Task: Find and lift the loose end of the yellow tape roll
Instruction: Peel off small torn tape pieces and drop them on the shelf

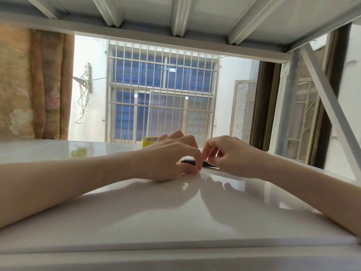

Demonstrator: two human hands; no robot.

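The yellow tape roll (pixel 149 142) stands on the glossy white table (pixel 136 212) at its far side, and my left hand (pixel 172 157) covers its right part. This hand rests on the table in front of the roll, apart from it, with fingers curled down. My right hand (pixel 230 155) lies to the right with fingers curled and thumb and forefinger close together. The fingertips of both hands nearly meet over a flat dark object (pixel 193 162) on the table. A small yellow patch (pixel 178 162) shows under my left palm. Whether either hand pinches anything is hidden.
A white metal frame with a diagonal brace (pixel 328 98) stands at the right, and its shelf (pixel 175 14) runs overhead. A patterned curtain (pixel 33 85) hangs at the left. A barred window (pixel 162 90) lies beyond the table's far edge.
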